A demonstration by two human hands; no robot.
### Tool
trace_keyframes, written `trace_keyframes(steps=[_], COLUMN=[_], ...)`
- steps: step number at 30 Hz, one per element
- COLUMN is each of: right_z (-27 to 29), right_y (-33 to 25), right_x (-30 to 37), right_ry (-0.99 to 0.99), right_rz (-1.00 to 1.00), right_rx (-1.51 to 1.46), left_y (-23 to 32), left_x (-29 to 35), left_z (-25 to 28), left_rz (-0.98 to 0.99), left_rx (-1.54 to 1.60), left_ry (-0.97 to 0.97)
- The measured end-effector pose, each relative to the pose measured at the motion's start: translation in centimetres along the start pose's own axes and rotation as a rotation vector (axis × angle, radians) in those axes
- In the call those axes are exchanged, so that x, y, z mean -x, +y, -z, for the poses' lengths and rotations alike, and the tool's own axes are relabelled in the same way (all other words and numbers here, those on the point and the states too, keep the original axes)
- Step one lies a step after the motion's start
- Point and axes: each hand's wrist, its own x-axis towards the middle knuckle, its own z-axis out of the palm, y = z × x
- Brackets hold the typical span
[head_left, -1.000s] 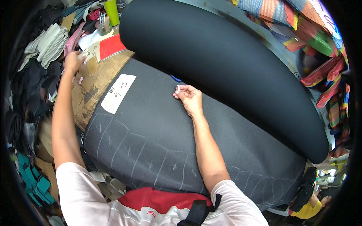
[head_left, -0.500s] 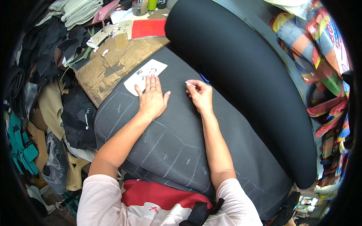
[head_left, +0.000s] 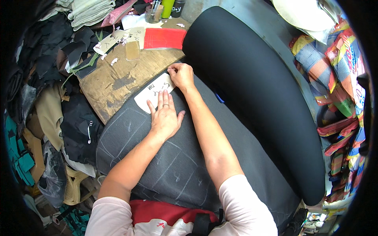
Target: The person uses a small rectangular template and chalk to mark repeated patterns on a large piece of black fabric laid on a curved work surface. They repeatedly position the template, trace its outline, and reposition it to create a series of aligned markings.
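My left hand (head_left: 165,118) lies flat with its fingers stretched out, the fingertips pressing on a white card template (head_left: 146,96) with handwriting on it. Under both spreads dark grey fabric (head_left: 169,155), marked with pale chalk outlines, several in a row towards me. At the template's far right corner my right hand (head_left: 182,75) is closed in a pinch. A small white piece of chalk showed in those fingers a moment before; now they mostly hide it.
A thick black fabric roll (head_left: 252,98) runs along the right. Beyond the fabric is a worn wooden board (head_left: 106,84) with a red rectangular piece (head_left: 164,39) and card templates. Dark cloth scraps (head_left: 37,51) are heaped at left, with checked bags (head_left: 313,55) at far right.
My right hand has moved left and away from me to the template's far corner, still pinching. My left hand stays flat on the template. The whole view has shifted slightly.
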Motion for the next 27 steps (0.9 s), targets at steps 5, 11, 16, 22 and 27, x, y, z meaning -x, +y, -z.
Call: trace_keyframes(steps=[5,11,16,22,27], right_z=[-1.2,2.6,3.8,1.9,0.1], right_y=[-0.9,-0.1,-0.3,-5.4,-10.9], right_x=[-0.4,1.3,2.5,4.7,11.8], right_ry=[-0.111,-0.214,-0.134,-0.116,-0.367], right_rz=[0.000,-0.054,-0.124,-0.318,-0.018], right_rx=[0.317,0.569,0.565,0.493,0.295], left_y=[-0.4,0.1,-3.7,-7.5,-8.2], left_x=[-0.2,-0.3,-7.2,-10.7,-11.0], left_z=[-0.3,0.7,6.0,8.5,8.5], left_rz=[0.006,0.025,-0.023,0.296,0.285], left_rx=[0.033,-0.055,0.345,0.819,0.916], left_ry=[-0.019,-0.058,-0.401,-0.762,-0.805])
